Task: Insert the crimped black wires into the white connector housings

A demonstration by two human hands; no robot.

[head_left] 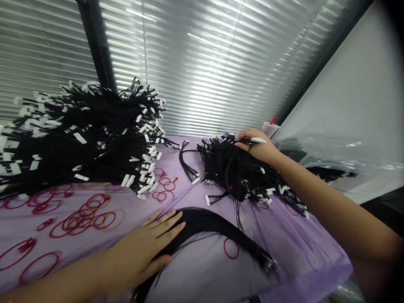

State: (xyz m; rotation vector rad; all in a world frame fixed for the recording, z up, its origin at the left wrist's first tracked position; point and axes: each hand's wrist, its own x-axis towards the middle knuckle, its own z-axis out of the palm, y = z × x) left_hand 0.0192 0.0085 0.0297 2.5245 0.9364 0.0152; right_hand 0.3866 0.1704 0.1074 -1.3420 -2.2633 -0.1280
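My left hand (148, 246) lies flat, fingers stretched out, pressing on one end of a curved bundle of black cables (217, 229) on the purple cloth (293, 252). My right hand (257, 147) reaches to the far side of a smaller heap of black cables (235, 170) with white connectors. Its fingers pinch a white-tipped cable at the top of that heap.
A large pile of black cables with white tags (78, 139) fills the left rear. Red rubber bands (85, 216) lie scattered on the cloth. Window blinds (214, 63) stand behind. A clear plastic bag (334, 162) and a white cup (269, 127) sit at the right.
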